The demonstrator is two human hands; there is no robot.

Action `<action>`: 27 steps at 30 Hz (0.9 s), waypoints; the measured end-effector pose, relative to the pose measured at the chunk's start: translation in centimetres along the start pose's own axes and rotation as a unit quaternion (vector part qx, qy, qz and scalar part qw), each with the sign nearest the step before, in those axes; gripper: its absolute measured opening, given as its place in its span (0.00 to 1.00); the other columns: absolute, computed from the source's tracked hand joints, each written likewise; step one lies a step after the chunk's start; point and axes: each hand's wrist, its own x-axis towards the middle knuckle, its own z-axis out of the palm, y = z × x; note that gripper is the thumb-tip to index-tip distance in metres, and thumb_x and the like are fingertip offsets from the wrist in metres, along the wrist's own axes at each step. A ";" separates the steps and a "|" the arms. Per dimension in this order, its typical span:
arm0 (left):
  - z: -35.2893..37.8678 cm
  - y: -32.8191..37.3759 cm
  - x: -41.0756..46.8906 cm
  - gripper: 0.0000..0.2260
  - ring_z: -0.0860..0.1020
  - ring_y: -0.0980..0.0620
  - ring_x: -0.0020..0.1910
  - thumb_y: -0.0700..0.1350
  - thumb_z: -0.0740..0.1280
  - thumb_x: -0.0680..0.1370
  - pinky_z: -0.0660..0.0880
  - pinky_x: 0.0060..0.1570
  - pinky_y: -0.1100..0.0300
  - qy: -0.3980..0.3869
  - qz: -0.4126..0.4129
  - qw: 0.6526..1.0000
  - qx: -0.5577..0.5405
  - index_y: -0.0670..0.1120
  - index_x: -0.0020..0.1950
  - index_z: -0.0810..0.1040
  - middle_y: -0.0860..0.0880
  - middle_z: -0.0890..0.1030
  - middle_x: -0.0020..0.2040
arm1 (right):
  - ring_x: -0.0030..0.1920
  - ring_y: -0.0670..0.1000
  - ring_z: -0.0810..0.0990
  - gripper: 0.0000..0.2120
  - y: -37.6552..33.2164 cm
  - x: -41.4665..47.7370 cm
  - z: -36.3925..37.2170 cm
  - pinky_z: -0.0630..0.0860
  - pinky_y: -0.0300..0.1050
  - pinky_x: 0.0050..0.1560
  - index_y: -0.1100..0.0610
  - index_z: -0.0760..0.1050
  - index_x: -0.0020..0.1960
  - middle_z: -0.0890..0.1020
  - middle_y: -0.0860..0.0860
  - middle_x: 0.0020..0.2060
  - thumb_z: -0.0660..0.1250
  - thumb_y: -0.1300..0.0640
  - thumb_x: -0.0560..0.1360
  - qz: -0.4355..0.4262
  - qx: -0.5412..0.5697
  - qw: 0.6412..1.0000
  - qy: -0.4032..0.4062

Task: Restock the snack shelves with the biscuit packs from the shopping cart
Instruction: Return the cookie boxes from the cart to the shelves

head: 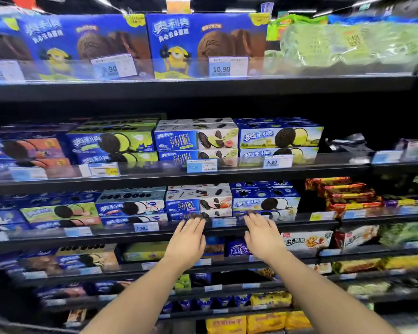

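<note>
Since the biscuit packs (pixel 199 201) on the middle shelf (pixel 155 233) look like light, stiff cartons, grip their short ends; the left hand (pixel 187 239) and right hand (pixel 263 237) hover there, fingers spread, empty.

My bare left hand (pixel 187 239) and right hand (pixel 261 235) reach glossy printed cardboard biscuit boxes (pixel 198 203). The shelf edge (pixel 155 235) looks matt dark metal, fronted by clear shiny plastic strips holding paper price tags (pixel 146 227). Crinkly foil-like wrappers (pixel 348 194) gleam nearby.
</note>
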 end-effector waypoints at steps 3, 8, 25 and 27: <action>0.4 3.1 1.2 0.25 0.58 0.51 0.79 0.52 0.51 0.84 0.45 0.78 0.55 0.006 0.048 0.999 -0.007 0.49 0.81 0.59 0.51 0.61 0.81 | 0.80 0.50 0.54 0.26 2.6 -0.8 0.2 0.53 0.52 0.78 0.53 0.56 0.80 0.57 0.50 0.80 0.52 0.50 0.83 0.002 -0.002 1.000 -0.002; 0.8 7.4 3.6 0.24 0.57 0.52 0.80 0.51 0.52 0.84 0.44 0.77 0.57 0.007 0.129 0.991 -0.013 0.49 0.81 0.60 0.51 0.59 0.81 | 0.80 0.47 0.53 0.26 7.3 -1.7 0.1 0.51 0.49 0.78 0.53 0.54 0.81 0.55 0.49 0.81 0.51 0.50 0.84 0.034 0.002 0.999 -0.001; 1.4 9.9 5.3 0.24 0.64 0.51 0.76 0.52 0.52 0.83 0.51 0.78 0.53 0.006 0.087 0.996 0.009 0.49 0.79 0.62 0.50 0.67 0.78 | 0.74 0.49 0.63 0.23 11.3 -0.9 -0.8 0.59 0.48 0.74 0.52 0.64 0.76 0.68 0.47 0.73 0.54 0.50 0.82 0.062 0.008 0.998 0.027; 1.3 10.0 5.3 0.24 0.64 0.51 0.76 0.52 0.52 0.83 0.52 0.79 0.53 0.007 0.082 0.997 0.012 0.48 0.79 0.63 0.49 0.67 0.78 | 0.76 0.49 0.61 0.23 11.1 -1.1 -0.7 0.57 0.48 0.75 0.52 0.62 0.77 0.67 0.47 0.75 0.53 0.50 0.82 0.062 0.013 0.998 0.024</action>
